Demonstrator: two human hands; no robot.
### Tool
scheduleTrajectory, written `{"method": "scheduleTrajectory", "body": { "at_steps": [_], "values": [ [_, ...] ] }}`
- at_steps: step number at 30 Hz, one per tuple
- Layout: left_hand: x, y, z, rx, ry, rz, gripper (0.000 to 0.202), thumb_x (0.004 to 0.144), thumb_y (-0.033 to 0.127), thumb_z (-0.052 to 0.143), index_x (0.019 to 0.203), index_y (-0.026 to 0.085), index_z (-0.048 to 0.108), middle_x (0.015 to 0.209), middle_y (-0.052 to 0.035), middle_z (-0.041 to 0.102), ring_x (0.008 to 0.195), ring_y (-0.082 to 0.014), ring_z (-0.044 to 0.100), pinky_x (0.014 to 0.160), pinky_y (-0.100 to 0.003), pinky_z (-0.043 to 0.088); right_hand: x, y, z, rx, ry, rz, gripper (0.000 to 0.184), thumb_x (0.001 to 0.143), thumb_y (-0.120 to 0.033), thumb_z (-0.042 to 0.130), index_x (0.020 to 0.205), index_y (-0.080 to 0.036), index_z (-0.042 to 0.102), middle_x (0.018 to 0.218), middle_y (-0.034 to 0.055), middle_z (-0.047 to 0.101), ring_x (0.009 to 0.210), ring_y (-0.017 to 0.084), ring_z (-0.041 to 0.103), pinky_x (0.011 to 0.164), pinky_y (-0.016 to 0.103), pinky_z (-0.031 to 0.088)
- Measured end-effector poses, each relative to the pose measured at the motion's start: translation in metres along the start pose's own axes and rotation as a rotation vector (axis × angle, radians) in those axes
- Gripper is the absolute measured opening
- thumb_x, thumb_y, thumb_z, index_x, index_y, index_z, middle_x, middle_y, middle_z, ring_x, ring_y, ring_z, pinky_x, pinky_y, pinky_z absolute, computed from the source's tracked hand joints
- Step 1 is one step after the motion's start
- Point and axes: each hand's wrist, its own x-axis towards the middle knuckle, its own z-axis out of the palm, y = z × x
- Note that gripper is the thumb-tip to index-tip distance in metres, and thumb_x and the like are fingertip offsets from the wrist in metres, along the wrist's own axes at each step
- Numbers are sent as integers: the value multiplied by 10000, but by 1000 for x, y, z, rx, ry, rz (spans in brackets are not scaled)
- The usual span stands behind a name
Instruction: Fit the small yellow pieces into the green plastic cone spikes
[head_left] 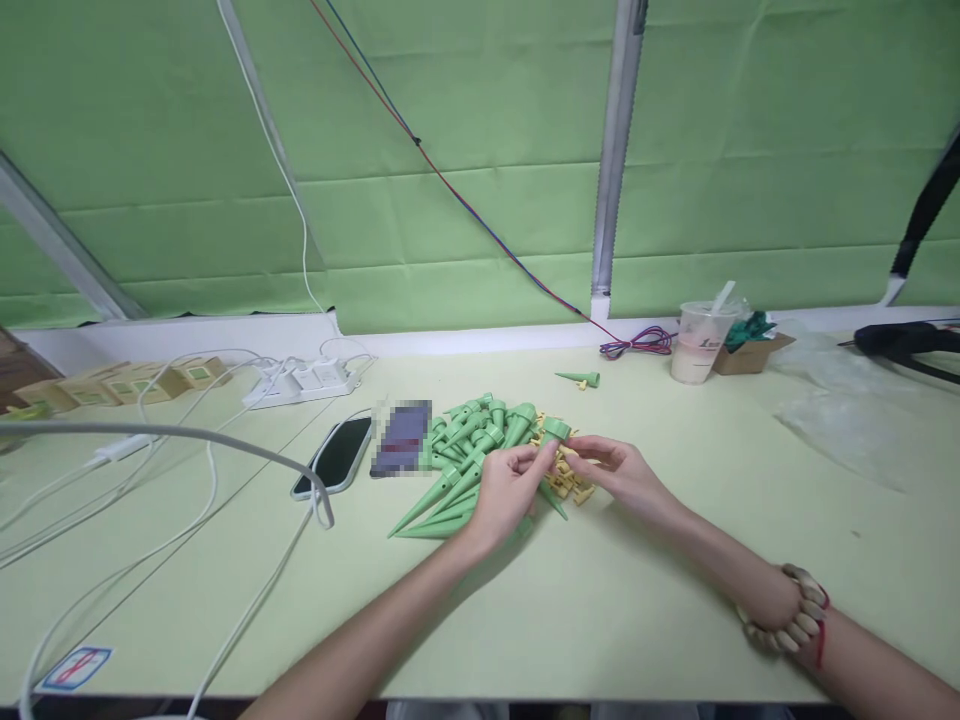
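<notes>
My left hand (510, 495) is closed on a green plastic spike (556, 429), its wide collar up and its tip pointing down toward the table. The fingers of my right hand (615, 468) are pinched together against that spike's right side; whatever is between them is too small to make out. Beneath and left of my hands lies a heap of green spikes (457, 470), cone-shaped with round heads. Small yellow plastic pieces (577, 490) are piled behind and under my fingertips, partly hidden. Farther back, a single green spike (589, 379) rests beside a small yellow piece (582, 386).
Left of the heap lie a phone (343, 455) and a dark, pixelated rectangle (405, 438). White cables run from a power strip (304, 380) across the left side. At the back right stand a plastic cup (694, 345), a small cardboard box (742, 358) and clear plastic bags (832, 420).
</notes>
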Motion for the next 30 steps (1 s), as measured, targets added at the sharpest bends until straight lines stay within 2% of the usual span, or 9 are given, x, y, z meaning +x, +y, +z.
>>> {"method": "scheduleTrajectory", "body": {
  "at_steps": [3,5,10,14,18,22,30],
  "values": [
    [0,0,0,7,3,-1,493,787,563,464,606,112,545,346,32,351,306,-69,357,360,-189,258,0,1,-1,7,-22,14,619,634,-501,681,1093,-98,579,1076,105,537,953,121,556,815,176,487],
    [1,0,0,10,6,-3,496,781,567,469,602,111,547,342,31,350,306,-72,361,358,-189,263,0,1,-1,14,-43,38,599,659,-528,650,1053,-81,594,1027,108,556,911,112,569,813,173,485],
    [1,2,0,15,11,-2,498,786,564,461,605,110,554,336,29,352,300,-71,354,354,-187,252,0,1,-1,-17,35,-27,599,573,-496,722,983,-75,609,1027,112,556,895,129,573,793,190,495],
    [1,1,0,8,11,-11,492,785,563,465,609,112,556,327,27,355,297,-75,358,357,-186,261,0,1,-2,-25,6,-5,584,653,-546,646,1003,-79,626,1006,115,565,919,139,572,834,212,485],
    [1,1,-1,14,10,-5,487,789,556,463,609,112,555,326,25,356,297,-77,360,357,-186,258,-1,-3,-2,17,21,35,602,602,-494,706,1050,-101,618,1051,100,554,941,139,569,836,203,485],
    [0,2,0,12,9,-1,483,784,553,471,603,113,549,330,25,358,301,-76,360,360,-185,258,-1,-5,-1,42,6,30,582,605,-514,694,1003,-93,640,1030,102,562,946,141,568,864,212,478],
    [3,0,0,19,46,-23,498,787,567,454,618,113,568,321,26,353,294,-77,351,359,-185,253,2,4,-3,-55,52,-64,575,582,-486,715,985,-84,632,1048,119,549,838,134,588,740,201,509]
  ]
}}
